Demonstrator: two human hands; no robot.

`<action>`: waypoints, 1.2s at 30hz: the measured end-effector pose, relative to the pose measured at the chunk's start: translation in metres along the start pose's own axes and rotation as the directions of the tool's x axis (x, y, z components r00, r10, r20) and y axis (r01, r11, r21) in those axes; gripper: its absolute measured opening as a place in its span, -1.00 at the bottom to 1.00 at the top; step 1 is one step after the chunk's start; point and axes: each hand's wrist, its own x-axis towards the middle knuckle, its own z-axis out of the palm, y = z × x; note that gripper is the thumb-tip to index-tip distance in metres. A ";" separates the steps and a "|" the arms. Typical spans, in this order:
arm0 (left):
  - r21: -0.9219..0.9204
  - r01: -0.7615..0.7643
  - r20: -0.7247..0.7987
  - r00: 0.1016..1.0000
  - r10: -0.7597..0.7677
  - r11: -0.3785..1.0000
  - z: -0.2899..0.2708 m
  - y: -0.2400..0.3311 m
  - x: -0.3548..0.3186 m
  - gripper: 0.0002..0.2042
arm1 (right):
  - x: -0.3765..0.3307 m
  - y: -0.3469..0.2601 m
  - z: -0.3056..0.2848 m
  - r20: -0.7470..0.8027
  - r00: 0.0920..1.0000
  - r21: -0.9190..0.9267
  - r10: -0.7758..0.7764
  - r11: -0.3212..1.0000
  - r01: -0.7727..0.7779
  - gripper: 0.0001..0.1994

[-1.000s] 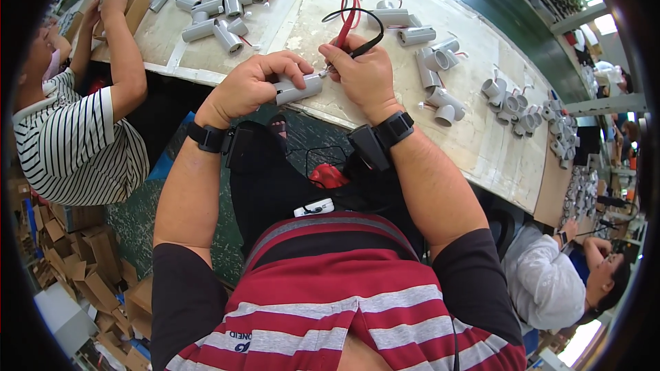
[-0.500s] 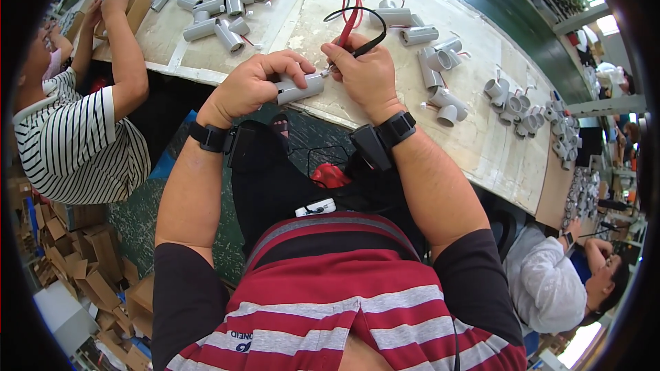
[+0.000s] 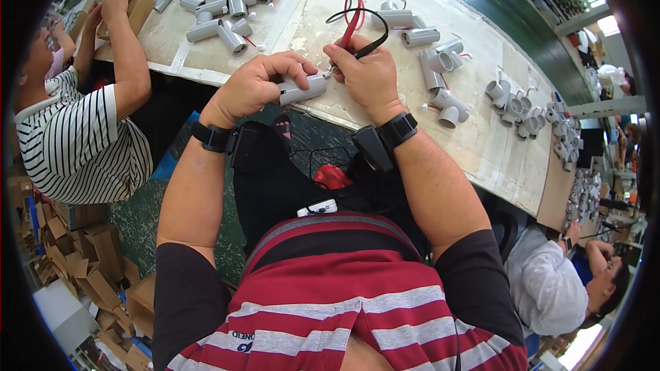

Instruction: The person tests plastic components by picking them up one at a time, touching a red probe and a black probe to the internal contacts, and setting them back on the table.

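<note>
My left hand point(image 3: 256, 84) is closed around a grey plastic cylinder point(image 3: 304, 91) at the near edge of the table, thumb and fingers gripping its left part. My right hand point(image 3: 371, 81) pinches a red test probe point(image 3: 350, 30) and a black test probe point(image 3: 375, 45) together, their cables looping up and away from me. The probe tips point down at a small pale piece by the cylinder's right end. My fingers partly cover them, so I cannot tell whether they touch it.
Several grey cylindrical parts with short side branches lie in a pile point(image 3: 237, 1) at the far left and in groups to the right point(image 3: 440, 69). A co-worker in a striped shirt point(image 3: 82, 141) sits left beside an open cardboard box point(image 3: 141, 3). Another person point(image 3: 546, 275) sits right.
Both hands keep their grips and stay in nearly the same place. The whole view has shifted very slightly; the probe tips remain by the cylinder's right end.
</note>
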 end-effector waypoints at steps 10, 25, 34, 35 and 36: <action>0.000 -0.008 -0.006 1.000 0.008 1.000 0.001 -0.001 0.000 -0.59 | 0.001 0.000 0.001 0.003 1.000 -0.003 -0.015 1.000 0.015 -0.82; 0.995 0.070 -0.100 0.802 0.589 0.073 -0.015 0.012 0.088 -0.74 | 0.062 -0.096 -0.065 -0.058 0.955 -0.368 -0.291 0.895 0.251 -0.72; 0.854 0.099 -0.321 0.872 0.369 0.510 0.074 -0.011 0.177 -0.56 | 0.055 -0.121 -0.089 -0.034 0.917 -0.603 -0.398 0.740 0.299 -0.73; 0.831 0.076 -0.317 0.879 0.357 0.550 0.070 -0.011 0.175 -0.55 | 0.054 -0.119 -0.091 -0.037 0.917 -0.601 -0.397 0.742 0.297 -0.73; 0.807 0.057 -0.314 0.885 0.344 0.588 0.065 -0.012 0.172 -0.54 | 0.053 -0.116 -0.091 -0.056 0.934 -0.549 -0.354 0.792 0.268 -0.73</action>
